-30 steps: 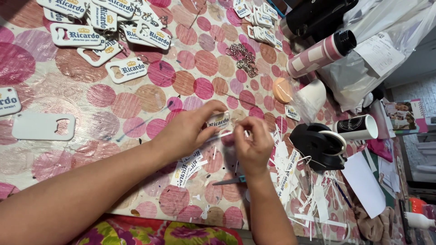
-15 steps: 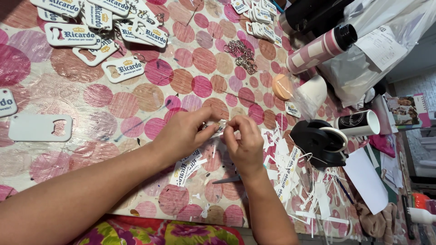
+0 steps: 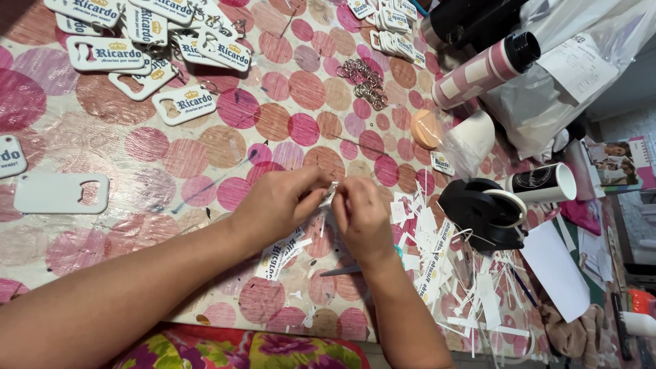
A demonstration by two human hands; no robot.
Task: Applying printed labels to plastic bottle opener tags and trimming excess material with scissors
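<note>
Pink and brown dots are covering the plastic cloth on the table, and we are working near its front edge, a bit right of the middle. Our left hand and our right hand are coming together, closer than half a second ago, when a small gap was showing between them. Now the fingertips are almost touching. That is telling us the tiny job between our fingers is going on, not finished.

We are pinching a small thin white paper strip between both hands. Our left thumb and finger are gripping one end, and our right fingers are curling over the other end. The strip is sitting right between the two hands, lifted a little off the cloth. We cannot tell if it is a sticker or its backing, because our fingers are hiding most of it.

Under our hands, a printed white label sheet is lying flat on the cloth. Just right of our right hand, a heap of cut white paper scraps is spreading toward the right edge. Beside the scraps, a black tape dispenser is standing, with a white cup with a black band lying next to it.

Far from our hands, at the back left corner, white bottle-opener keyrings with blue print are piling up. One blank white bottle opener is lying alone near the left edge. A bunch of small metal rings is resting near the back edge.
</note>
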